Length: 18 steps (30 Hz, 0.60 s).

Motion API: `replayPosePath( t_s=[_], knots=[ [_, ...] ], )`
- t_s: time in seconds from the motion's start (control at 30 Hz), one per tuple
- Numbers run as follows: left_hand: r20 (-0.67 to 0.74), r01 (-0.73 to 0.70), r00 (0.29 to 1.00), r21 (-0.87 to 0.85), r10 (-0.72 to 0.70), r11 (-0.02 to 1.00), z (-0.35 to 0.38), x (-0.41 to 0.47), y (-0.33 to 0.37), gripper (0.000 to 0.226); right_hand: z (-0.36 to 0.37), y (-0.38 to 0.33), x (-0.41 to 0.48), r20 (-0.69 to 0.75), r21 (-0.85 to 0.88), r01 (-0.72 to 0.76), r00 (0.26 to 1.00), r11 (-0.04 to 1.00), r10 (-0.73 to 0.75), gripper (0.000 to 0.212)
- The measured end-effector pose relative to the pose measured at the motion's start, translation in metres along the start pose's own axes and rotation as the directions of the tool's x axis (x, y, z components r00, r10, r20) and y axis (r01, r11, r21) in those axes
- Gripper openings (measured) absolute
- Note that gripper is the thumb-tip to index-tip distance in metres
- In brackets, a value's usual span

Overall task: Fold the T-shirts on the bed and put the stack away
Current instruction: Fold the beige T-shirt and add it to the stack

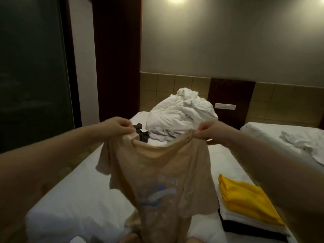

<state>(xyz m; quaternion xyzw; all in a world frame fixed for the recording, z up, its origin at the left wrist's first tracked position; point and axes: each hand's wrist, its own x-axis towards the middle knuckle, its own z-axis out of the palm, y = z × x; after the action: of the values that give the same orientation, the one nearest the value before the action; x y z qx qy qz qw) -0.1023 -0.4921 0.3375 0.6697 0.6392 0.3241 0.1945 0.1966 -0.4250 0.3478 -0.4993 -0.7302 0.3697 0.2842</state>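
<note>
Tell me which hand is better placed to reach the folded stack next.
Right, probably. The right hand pinches the beige T-shirt on the side where the folded stack lies on the bed; the left hand would have to cross the shirt.

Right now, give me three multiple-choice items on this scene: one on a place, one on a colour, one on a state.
1. Where does the folded stack lie?
A. On the bed, right of the beige T-shirt
B. On the floor
C. On a chair

2. What colour is the stack's top piece?
A. Black
B. Yellow
C. Beige

3. How is the beige T-shirt?
A. Folded flat
B. Held up, hanging unfolded
C. Crumpled in a heap

Answers: A, the stack rests on the white sheet; B, yellow lies over white and black; B, the left hand and right hand pinch its shoulders.
</note>
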Motion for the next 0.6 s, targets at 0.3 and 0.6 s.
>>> replayPosePath(
  t_s=[0.3, 0.6],
  knots=[
    [-0.408, -0.183, 0.912, -0.299, 0.048, 0.936, -0.042, 0.007, 0.042, 0.016, -0.053, -0.044, -0.005, -0.120, 0.317, 0.145, 0.986, 0.937, -0.112, 0.016],
    [-0.395, -0.233, 0.913, -0.304, 0.100, 0.924, -0.052, 0.011, 0.062, 0.017, -0.058, -0.036, 0.001, -0.086, 0.439, 0.181, 0.984, 0.880, -0.159, 0.023]
  ],
)
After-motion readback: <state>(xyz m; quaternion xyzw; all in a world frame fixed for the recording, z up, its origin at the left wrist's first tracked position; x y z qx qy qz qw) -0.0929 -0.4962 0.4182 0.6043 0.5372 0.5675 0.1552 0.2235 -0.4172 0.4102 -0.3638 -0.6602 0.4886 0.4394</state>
